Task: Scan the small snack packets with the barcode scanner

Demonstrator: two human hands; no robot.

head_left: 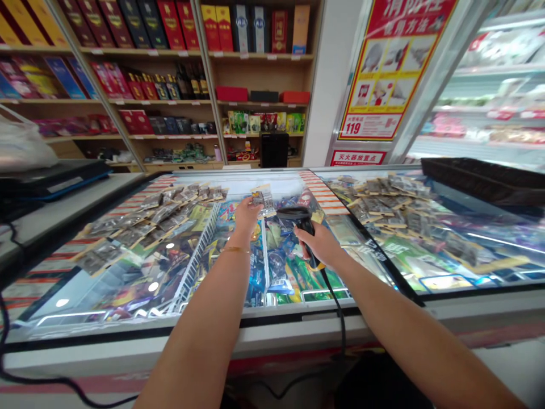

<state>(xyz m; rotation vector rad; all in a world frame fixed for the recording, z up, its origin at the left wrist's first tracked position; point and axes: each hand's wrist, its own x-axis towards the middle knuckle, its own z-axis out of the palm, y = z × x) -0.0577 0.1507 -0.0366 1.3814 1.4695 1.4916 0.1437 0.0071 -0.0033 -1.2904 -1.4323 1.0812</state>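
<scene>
My left hand [248, 215] is closed on the near edge of a small clear snack packet [267, 200] with dark contents and a tan strip, held up over the chest freezer's glass lid. In my right hand [318, 241] is a black barcode scanner [294, 213], gripped by its handle, its head turned toward the packet. A black cable [336, 301] hangs from the handle over the freezer's front edge. Similar packets lie in a pile [164, 210] on the glass to the left and another pile [394, 201] to the right.
Frozen goods in colourful wrappers [276, 267] show beneath the glass, divided by a white wire rack [198, 255]. A black tray [477, 179] rests at the right. Shelves of boxes [259, 54] stand behind, and a white bag [21, 142] sits at the far left.
</scene>
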